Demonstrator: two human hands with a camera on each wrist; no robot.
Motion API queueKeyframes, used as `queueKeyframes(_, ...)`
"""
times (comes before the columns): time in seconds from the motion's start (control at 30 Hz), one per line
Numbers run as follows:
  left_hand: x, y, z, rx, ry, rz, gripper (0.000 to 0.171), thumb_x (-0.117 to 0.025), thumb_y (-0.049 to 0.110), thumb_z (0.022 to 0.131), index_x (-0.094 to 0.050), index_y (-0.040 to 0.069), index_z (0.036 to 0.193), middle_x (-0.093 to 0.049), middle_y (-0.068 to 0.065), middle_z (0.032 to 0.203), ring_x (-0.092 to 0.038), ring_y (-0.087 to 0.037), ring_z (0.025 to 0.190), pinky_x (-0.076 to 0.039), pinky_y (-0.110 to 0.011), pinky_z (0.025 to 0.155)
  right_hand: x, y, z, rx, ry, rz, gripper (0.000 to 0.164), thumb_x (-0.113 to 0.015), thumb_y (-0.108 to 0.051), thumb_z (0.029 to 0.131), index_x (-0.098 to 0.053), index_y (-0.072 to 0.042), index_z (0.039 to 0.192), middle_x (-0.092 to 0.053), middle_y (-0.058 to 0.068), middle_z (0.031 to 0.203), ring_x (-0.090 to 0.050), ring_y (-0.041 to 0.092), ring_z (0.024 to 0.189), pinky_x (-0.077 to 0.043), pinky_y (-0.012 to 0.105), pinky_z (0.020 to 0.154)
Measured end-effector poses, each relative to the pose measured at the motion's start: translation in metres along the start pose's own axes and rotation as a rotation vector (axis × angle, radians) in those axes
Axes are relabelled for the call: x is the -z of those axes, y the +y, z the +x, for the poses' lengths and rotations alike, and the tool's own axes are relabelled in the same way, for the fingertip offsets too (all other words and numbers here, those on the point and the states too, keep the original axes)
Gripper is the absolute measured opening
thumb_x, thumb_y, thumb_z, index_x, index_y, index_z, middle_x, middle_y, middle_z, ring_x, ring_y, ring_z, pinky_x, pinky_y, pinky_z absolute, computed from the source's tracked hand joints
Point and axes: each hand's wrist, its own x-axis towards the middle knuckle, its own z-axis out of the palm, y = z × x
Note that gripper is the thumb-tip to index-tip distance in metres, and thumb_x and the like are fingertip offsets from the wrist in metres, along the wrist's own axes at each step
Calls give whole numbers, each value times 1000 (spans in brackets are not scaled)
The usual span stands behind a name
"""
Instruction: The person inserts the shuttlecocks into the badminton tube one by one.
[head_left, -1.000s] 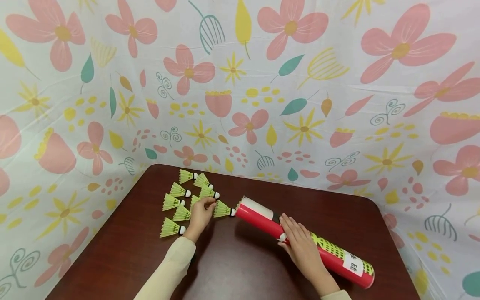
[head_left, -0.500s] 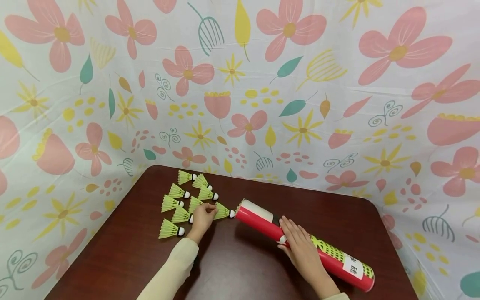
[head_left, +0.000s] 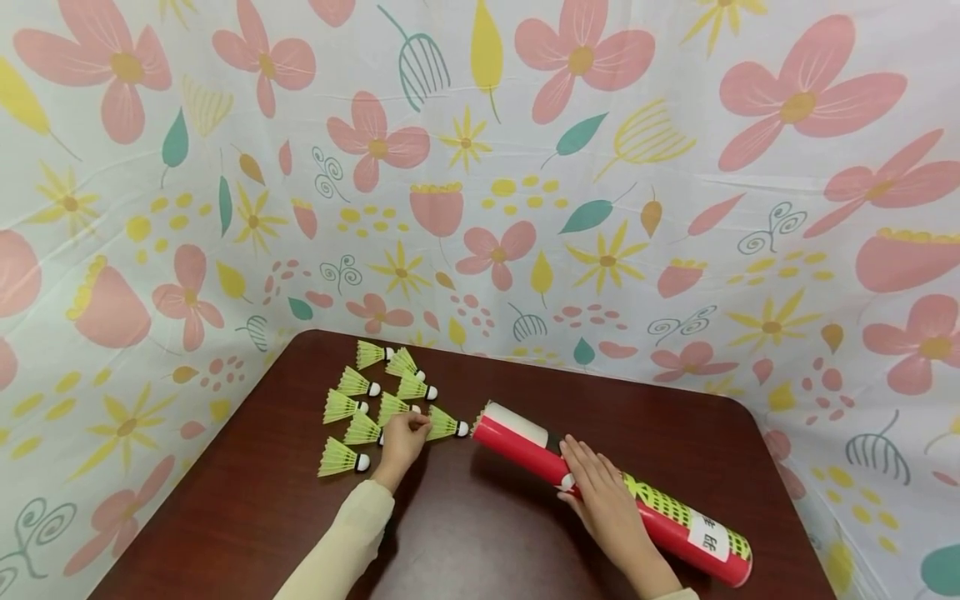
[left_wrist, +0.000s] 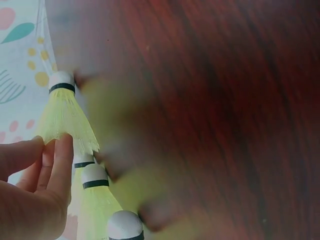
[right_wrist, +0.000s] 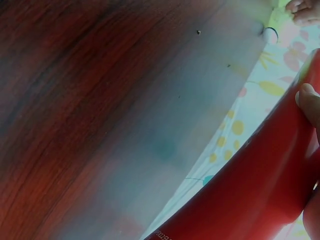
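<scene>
A yellow shuttlecock [head_left: 444, 422] with a white cork and black band lies between the loose group and the tube. My left hand [head_left: 402, 444] pinches its skirt rim between thumb and fingers, as the left wrist view shows. Its cork points at the left end of a red shuttlecock tube [head_left: 517, 450], a small gap away. Yellow feather tips show at that end. My right hand [head_left: 609, 508] lies over the tube's middle and grips it, the thumb on the near side. The tube lies slantwise, its left end farther from me.
Several other yellow shuttlecocks [head_left: 341, 458] lie on the left of the dark wooden table [head_left: 480, 533], corks mostly to the right. A flowered cloth [head_left: 495, 167] hangs behind and beside the table.
My left hand has come slightly toward me, from above the shuttlecock's skirt to its rim. The right hand and tube have stayed nearly still.
</scene>
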Motion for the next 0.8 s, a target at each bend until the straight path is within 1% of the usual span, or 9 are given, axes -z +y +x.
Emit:
queueKeyframes(0.23,4,2,-2,-47,36,-38,5,-73,2,84,-73,-2,86,-71,-14,86,-62,-19,67,-48,-28,57,-1,2,-1,7,6,-13,72,-18,-55,101,-47,-2,140,-47,14,143,-50,31,125,-13,28,116)
queueKeyframes(0.37,10,8,-2,-61,25,-61,4,-71,2,85,-73,-2,87,-71,-14,85,-61,-18,66,-48,-27,56,0,4,-1,14,9,-11,71,-19,-55,101,-47,-1,140,-47,14,143,-50,31,125,-14,28,116)
queueKeyframes(0.47,16,13,-2,-63,18,-71,4,-71,2,86,-73,-1,87,-70,-12,82,-62,-18,67,-48,-26,58,0,5,-1,17,3,-5,70,-23,-54,101,-46,-2,141,-46,14,144,-49,31,126,-18,31,116)
queueKeyframes(0.5,18,14,-2,-80,21,-66,4,-71,2,86,-73,-1,87,-70,-12,82,-62,-19,68,-49,-26,57,0,5,-1,17,0,-1,69,-24,-54,101,-45,-2,142,-46,14,145,-48,31,126,-18,31,116)
queueKeyframes(0.6,24,19,-2,-88,22,-69,5,-71,3,85,-73,0,88,-70,-11,82,-63,-19,68,-49,-26,58,-1,5,0,17,0,10,69,-25,-54,101,-45,-2,142,-46,14,145,-48,31,126,-15,30,116)
queueKeyframes(0.67,29,22,-3,-97,15,-74,5,-71,3,85,-73,0,89,-71,-11,82,-64,-20,68,-50,-27,59,-1,4,0,14,0,11,71,-22,-55,101,-46,-2,141,-46,14,144,-49,31,125,-11,27,116)
queueKeyframes(0.73,33,26,-4,-97,8,-95,5,-71,3,85,-74,1,89,-71,-11,82,-65,-21,70,-51,-28,60,0,4,0,13,3,8,72,-20,-56,101,-46,-2,141,-47,14,143,-51,32,124,-10,27,116)
queueKeyframes(0.8,36,29,-5,-122,5,-114,4,-71,2,85,-73,1,89,-71,-10,81,-65,-21,69,-52,-29,60,0,3,0,12,2,5,73,-19,-56,100,-47,-2,141,-48,14,143,-51,32,124,-11,26,116)
